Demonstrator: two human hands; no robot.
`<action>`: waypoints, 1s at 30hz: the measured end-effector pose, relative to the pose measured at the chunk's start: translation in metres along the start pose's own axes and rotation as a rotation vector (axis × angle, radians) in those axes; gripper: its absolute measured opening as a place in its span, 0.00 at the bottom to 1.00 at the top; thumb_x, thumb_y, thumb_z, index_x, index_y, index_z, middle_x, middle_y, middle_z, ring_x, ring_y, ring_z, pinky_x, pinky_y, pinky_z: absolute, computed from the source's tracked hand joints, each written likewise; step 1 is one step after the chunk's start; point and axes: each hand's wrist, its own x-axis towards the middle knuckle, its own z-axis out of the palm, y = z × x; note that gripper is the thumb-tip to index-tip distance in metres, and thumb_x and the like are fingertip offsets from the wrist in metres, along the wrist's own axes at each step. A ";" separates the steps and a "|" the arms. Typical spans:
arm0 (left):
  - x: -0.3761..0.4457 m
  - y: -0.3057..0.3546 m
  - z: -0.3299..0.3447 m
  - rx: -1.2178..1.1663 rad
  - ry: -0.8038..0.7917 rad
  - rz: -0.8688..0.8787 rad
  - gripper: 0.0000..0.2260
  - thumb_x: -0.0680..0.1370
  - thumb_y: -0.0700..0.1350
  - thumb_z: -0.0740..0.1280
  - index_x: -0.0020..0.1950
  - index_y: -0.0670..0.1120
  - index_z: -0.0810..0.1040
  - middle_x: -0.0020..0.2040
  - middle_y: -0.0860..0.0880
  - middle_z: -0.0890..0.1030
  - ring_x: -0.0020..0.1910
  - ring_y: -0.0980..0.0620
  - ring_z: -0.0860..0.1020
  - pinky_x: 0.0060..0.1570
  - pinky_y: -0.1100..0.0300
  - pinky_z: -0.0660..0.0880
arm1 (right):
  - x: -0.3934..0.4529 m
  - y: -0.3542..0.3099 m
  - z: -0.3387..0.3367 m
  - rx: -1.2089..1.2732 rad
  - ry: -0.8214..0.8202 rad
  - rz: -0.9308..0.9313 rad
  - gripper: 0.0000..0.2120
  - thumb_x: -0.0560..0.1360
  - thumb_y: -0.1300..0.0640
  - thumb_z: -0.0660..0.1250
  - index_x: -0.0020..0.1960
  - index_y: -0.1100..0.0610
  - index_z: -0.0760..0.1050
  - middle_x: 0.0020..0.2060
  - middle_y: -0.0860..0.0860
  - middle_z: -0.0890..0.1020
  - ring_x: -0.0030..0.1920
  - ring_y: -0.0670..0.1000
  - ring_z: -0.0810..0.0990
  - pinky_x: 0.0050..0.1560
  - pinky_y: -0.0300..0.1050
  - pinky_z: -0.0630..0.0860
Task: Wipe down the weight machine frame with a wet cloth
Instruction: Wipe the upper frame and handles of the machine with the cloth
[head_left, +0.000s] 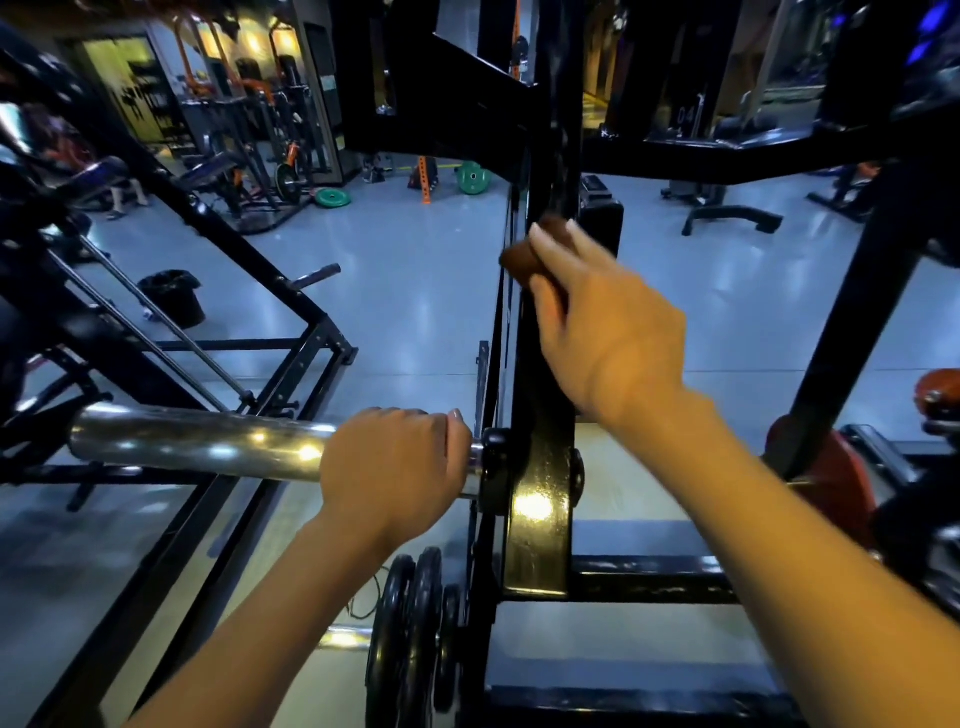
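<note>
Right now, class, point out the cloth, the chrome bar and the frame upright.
cloth (524, 254), head view, on the brown bunch above the fingers.
chrome bar (208, 441), head view, on its shiny middle.
frame upright (540, 519), head view, on its glossy lower face.

A glossy pale grey floor (415, 291) carried everything, mirroring the ceiling lights in soft streaks. The black weight machine frame (540, 519) stood on it, with black plates (410, 639) stored upright near its base. A dark bin (176, 296) sat on the floor at the left, just beside a slanted black rack. Farther back, one green plate (332, 197) lay flat, and another green plate (473, 177) stood on edge near an orange post (425, 179).
</note>
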 end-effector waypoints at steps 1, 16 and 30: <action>0.000 0.000 0.000 0.003 0.008 -0.004 0.27 0.83 0.51 0.51 0.24 0.49 0.69 0.21 0.54 0.67 0.18 0.56 0.63 0.27 0.65 0.50 | -0.017 -0.003 0.001 -0.003 0.007 -0.037 0.21 0.86 0.44 0.57 0.78 0.39 0.66 0.79 0.44 0.67 0.57 0.54 0.83 0.42 0.46 0.79; 0.001 0.000 -0.001 0.011 0.039 0.002 0.27 0.83 0.51 0.51 0.24 0.49 0.68 0.21 0.55 0.66 0.18 0.57 0.57 0.28 0.66 0.47 | -0.017 -0.004 0.003 -0.023 -0.015 -0.083 0.21 0.86 0.44 0.56 0.78 0.37 0.65 0.79 0.42 0.66 0.58 0.54 0.83 0.38 0.44 0.72; 0.001 -0.001 0.000 0.037 -0.031 -0.002 0.28 0.83 0.52 0.50 0.25 0.49 0.72 0.21 0.55 0.69 0.18 0.56 0.65 0.27 0.62 0.54 | 0.009 0.001 0.006 -0.047 -0.019 -0.023 0.21 0.86 0.43 0.56 0.79 0.37 0.63 0.79 0.42 0.65 0.62 0.56 0.80 0.42 0.46 0.73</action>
